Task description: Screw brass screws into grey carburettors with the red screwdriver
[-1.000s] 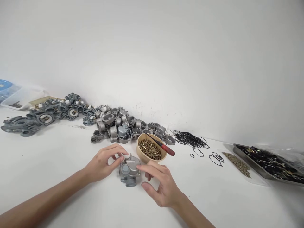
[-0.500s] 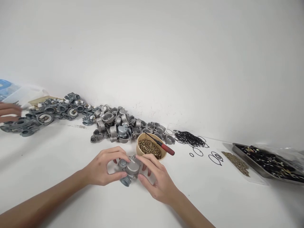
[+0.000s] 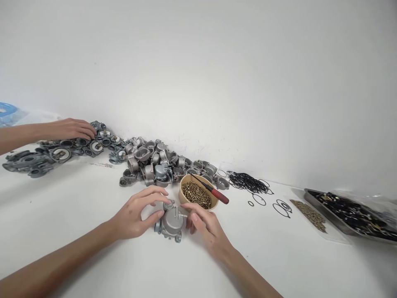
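A grey metal carburetor body (image 3: 171, 222) lies on the white table (image 3: 77, 215) in front of me. My left hand (image 3: 136, 215) curls round its left side, fingertips and thumb touching it. My right hand (image 3: 206, 228) presses against its right side with fingers bent. Just behind it stands a tan bowl (image 3: 182, 199) of brass screws, and a red-handled screwdriver (image 3: 214, 192) rests across the bowl's rim.
Along the wall lies a heap of grey carburetor parts (image 3: 155, 161), with a second heap (image 3: 46, 151) at the left. Another person's hand (image 3: 70, 128) rests on that left heap. Black O-rings (image 3: 248, 182), loose brass parts (image 3: 308, 213) and a metal tray (image 3: 350, 225) lie to the right.
The carburetor body has been turned between my hands and set down again. Another person's hand has come in from the left onto the far heap.
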